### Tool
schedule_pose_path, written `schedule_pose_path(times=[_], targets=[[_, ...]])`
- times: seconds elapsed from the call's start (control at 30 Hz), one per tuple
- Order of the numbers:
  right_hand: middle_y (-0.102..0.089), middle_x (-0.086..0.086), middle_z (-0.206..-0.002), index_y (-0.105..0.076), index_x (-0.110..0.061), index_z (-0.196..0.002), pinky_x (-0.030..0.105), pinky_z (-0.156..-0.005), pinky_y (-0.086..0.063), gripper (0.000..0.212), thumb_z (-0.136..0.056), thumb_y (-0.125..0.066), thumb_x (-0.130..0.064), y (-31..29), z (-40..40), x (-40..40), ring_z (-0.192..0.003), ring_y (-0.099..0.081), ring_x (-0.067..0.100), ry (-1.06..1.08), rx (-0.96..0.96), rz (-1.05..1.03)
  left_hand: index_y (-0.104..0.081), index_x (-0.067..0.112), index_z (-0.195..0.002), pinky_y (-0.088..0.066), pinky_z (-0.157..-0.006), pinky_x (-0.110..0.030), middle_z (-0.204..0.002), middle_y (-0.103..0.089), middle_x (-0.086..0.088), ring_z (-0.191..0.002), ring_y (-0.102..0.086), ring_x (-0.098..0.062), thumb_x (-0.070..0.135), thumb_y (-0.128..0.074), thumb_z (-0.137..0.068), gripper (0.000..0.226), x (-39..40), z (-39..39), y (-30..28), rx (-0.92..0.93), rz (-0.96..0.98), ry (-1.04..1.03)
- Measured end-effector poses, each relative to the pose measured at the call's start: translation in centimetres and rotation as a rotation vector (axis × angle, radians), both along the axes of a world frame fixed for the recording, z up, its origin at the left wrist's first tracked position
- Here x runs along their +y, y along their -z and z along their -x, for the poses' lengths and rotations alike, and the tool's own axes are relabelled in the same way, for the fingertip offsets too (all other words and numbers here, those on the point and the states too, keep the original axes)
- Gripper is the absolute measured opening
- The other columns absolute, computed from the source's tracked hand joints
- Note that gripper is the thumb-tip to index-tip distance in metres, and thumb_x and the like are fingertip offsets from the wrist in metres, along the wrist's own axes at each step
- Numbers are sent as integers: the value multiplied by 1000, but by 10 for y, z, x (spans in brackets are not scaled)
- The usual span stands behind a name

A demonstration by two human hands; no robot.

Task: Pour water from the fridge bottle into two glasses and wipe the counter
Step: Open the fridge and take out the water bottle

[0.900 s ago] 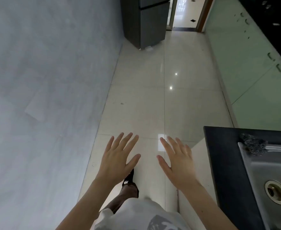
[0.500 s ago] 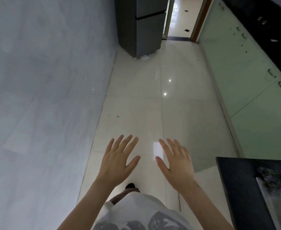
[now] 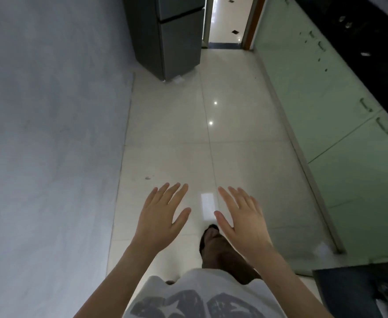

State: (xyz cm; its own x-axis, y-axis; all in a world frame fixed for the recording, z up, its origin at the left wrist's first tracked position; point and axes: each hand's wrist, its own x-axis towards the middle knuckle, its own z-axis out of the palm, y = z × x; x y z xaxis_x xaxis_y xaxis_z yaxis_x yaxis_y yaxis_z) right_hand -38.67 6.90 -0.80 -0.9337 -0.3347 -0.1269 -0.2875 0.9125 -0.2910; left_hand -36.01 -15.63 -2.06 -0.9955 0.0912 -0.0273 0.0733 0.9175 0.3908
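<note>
My left hand [image 3: 159,214] and my right hand [image 3: 245,218] are held out in front of me over the pale tiled floor, palms down, fingers spread, both empty. A dark grey fridge [image 3: 177,37] stands shut at the far end on the left, beside a doorway. The black counter [image 3: 348,290] shows only as a corner at the lower right. No bottle or glasses are in view.
A grey wall [image 3: 50,134] runs along the left. Pale green cabinets [image 3: 326,111] with handles line the right side under a black worktop [image 3: 371,42]. A doorway [image 3: 229,19] opens beyond the fridge. My foot [image 3: 211,239] is stepping forward on the tiled floor [image 3: 211,145].
The view has moved forward along the floor towards the fridge. The counter and sink have slid down and out to the lower right. Both hands stay spread and empty.
</note>
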Motion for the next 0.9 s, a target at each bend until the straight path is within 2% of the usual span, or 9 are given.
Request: schedule_pose_path(times=[0.17,0.37,0.47,0.53,0.67,0.9], targets=[[-33,1,-156,-22,-31,-152,46,-119,-21,72,-92,-4,-66,19,94,7,-146,-24,25,14,-50,31,-32,29,-148,-19,-118,-41,-149,-41,2,-141,-33,-21,58,-15,-97,61,11,91,20,-56,28,-12],[-32,0,-156,-22,-34,-152,43,-119,-19,68,-93,-10,-66,10,227,19,-146,-25,23,2,-62,56,-34,28,-147,-22,-117,-45,-150,-40,2,-141,-32,-22,63,-5,-95,69,23,206,-1,-66,8,-68],[-37,4,-154,-27,-29,-151,46,-117,-25,68,-94,-13,-63,1,294,15,-143,-30,27,-57,-56,52,-33,30,-148,-16,-118,-41,-151,-38,3,-142,-31,-21,61,-10,-96,64,17,265,-10,-52,24,-113],[-39,6,-152,-29,-27,-151,46,-116,-27,66,-96,-17,-61,-4,331,7,-142,-32,28,-85,-52,57,-35,28,-147,-16,-117,-42,-150,-39,2,-141,-32,-22,59,-14,-96,63,7,299,-18,-39,23,-150],[-41,7,-151,-33,-26,-150,46,-115,-27,64,-96,-22,-58,-2,395,-21,-141,-34,29,-104,-60,78,-39,24,-146,-27,-114,-48,-148,-44,-2,-139,-36,-25,56,-16,-96,63,-21,356,-21,-30,15,-179],[-40,6,-152,-31,-27,-151,44,-116,-24,64,-96,-22,-58,20,504,-103,-142,-32,29,-105,-53,97,-36,27,-146,-23,-116,-43,-149,-42,1,-140,-35,-23,59,-14,-96,64,-100,459,9,-42,-9,-195]])
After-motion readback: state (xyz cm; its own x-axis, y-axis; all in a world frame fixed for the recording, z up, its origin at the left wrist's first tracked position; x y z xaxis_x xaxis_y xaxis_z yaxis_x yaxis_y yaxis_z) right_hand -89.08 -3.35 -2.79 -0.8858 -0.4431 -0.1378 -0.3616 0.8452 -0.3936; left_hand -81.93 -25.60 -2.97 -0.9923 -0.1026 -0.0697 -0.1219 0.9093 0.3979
